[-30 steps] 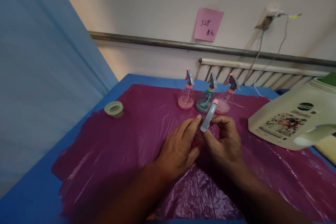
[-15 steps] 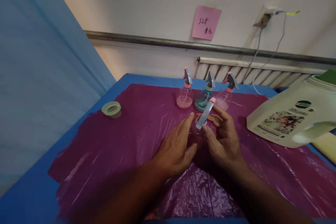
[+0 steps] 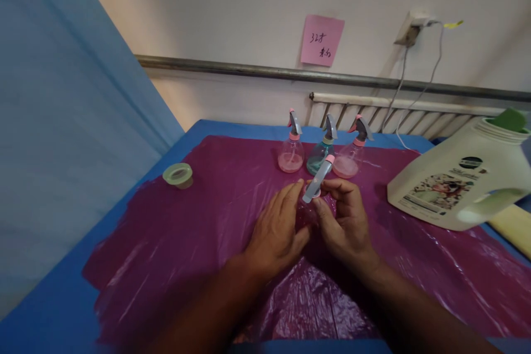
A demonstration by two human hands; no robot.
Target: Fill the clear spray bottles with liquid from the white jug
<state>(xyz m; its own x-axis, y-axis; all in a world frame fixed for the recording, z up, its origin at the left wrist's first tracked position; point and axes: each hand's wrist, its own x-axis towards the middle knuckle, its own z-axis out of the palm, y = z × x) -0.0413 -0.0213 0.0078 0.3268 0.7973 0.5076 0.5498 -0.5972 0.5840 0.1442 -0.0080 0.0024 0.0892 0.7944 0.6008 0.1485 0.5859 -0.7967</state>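
A clear spray bottle with a grey and pink trigger head point(image 3: 318, 180) stands between my hands at the middle of the table. My left hand point(image 3: 274, 229) is cupped round the left side of its body. With thumb and fingers, my right hand point(image 3: 346, 218) grips the pink collar below the head. The lower body is mostly hidden by my hands. Just behind stand three more spray bottles: one with pink liquid point(image 3: 290, 162), a teal one point(image 3: 317, 161) partly covered by the held head, and another with pale pink liquid point(image 3: 346, 165).
On the right stands a large cream jug point(image 3: 448, 182) with a green piece at its mouth. A small pale green cup-like cap point(image 3: 178, 175) lies at left. Purple plastic sheeting point(image 3: 199, 221) covers the blue table. A radiator point(image 3: 373, 100) and cables are behind.
My right fingers have come down from the trigger head to the collar. The held bottle's head has shifted slightly left. The whole view has moved a little.
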